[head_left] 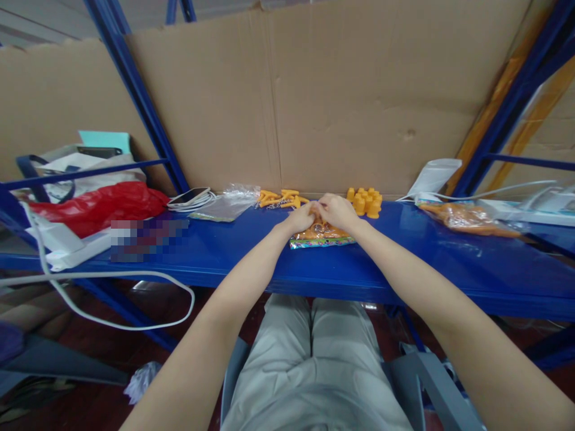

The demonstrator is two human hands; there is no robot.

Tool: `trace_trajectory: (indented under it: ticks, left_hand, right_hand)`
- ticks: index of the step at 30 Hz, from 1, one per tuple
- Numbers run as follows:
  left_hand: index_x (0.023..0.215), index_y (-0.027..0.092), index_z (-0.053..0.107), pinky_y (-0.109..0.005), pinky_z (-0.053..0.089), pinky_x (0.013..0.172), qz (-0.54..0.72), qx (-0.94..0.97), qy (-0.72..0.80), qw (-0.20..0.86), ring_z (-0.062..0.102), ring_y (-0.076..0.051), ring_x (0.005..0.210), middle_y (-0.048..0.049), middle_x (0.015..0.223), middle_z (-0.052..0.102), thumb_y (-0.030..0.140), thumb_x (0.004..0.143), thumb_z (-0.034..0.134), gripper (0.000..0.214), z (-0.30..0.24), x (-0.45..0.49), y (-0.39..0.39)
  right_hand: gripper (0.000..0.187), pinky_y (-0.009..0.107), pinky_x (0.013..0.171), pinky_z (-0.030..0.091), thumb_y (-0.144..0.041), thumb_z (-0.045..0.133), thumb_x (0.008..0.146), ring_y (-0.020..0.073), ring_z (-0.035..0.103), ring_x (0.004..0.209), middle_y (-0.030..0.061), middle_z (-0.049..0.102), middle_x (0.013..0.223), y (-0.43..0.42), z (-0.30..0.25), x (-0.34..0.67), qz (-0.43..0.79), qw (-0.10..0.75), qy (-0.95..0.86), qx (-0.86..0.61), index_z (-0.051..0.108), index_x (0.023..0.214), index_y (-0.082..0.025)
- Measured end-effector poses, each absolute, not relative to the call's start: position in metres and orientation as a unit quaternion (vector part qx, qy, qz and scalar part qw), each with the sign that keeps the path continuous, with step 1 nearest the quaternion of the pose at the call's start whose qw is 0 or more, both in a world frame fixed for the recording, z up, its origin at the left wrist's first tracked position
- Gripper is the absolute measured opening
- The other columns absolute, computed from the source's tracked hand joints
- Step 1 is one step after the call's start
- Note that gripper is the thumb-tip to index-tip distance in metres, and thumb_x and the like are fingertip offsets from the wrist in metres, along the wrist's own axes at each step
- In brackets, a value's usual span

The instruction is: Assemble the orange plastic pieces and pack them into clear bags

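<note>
A clear plastic bag (324, 232) with orange parts inside and a colourful printed strip lies on the blue shelf in front of me. My left hand (302, 218) and my right hand (336, 211) meet at its far end, fingers closed on the plastic. The fingertips hide the exact grip. Just behind my left hand are orange T-shaped pieces (287, 198) with small chains. To the right of my right hand stands a cluster of orange knob-like pieces (366, 202).
Left along the shelf (215, 245) are a flat clear bag (224, 206), a phone with a white cable (192, 197) and a red plastic bag (108, 203). On the right lies another bag of orange parts (471, 218). A cardboard wall (323, 102) closes the back.
</note>
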State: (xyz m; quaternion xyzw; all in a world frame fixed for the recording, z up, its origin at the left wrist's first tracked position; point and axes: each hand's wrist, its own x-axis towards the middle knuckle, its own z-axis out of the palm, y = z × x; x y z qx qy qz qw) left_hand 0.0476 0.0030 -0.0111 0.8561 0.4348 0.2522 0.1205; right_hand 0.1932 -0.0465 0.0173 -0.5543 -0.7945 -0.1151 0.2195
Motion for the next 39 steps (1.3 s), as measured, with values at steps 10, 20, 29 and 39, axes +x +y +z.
trace_trajectory:
  ticks: [10,20,29,39]
  left_hand:
    - [0.145,0.018,0.05,-0.031,0.022,0.122,0.174,0.861,0.474,0.065,0.035,-0.016,0.147,-0.0047,0.156,0.043,0.021,0.094,0.036,0.053,-0.01,0.049,0.004]
    - [0.137,0.018,0.059,-0.033,0.038,0.114,0.16,0.834,0.528,0.017,0.057,-0.023,0.13,-0.0098,0.142,0.06,0.017,0.093,0.039,0.048,-0.001,0.053,-0.014]
    - [0.122,0.008,0.069,-0.038,0.047,0.103,0.141,0.818,0.556,-0.042,0.064,-0.028,0.117,-0.0189,0.121,0.07,0.02,0.096,0.038,0.043,0.008,0.057,-0.027]
    - [0.111,0.009,0.071,-0.041,0.044,0.104,0.217,0.815,0.524,-0.119,0.061,-0.029,0.115,-0.0181,0.114,0.071,0.022,0.092,0.042,0.038,-0.001,0.053,-0.018]
  right_hand:
    - [0.046,0.039,0.114,0.039,-0.017,0.035,0.096,0.0222,0.054,0.133,0.0144,0.058,0.142,-0.007,-0.012,0.201,-0.054,0.174,-0.864,-0.469,0.059,0.135,-0.008]
    - [0.04,0.032,0.102,0.047,-0.015,0.035,0.097,0.0223,0.065,0.116,0.0122,0.069,0.126,-0.036,0.011,0.193,-0.079,0.081,-0.856,-0.505,0.073,0.11,-0.012]
    - [0.037,0.032,0.087,0.05,-0.019,0.041,0.094,0.0255,0.069,0.102,0.0131,0.075,0.109,-0.045,0.017,0.192,-0.097,0.069,-0.834,-0.538,0.077,0.104,-0.015]
    - [0.04,0.033,0.1,0.047,-0.017,0.037,0.096,0.0231,0.063,0.117,0.0142,0.069,0.123,-0.033,0.008,0.197,-0.092,0.21,-0.84,-0.492,0.072,0.114,-0.013]
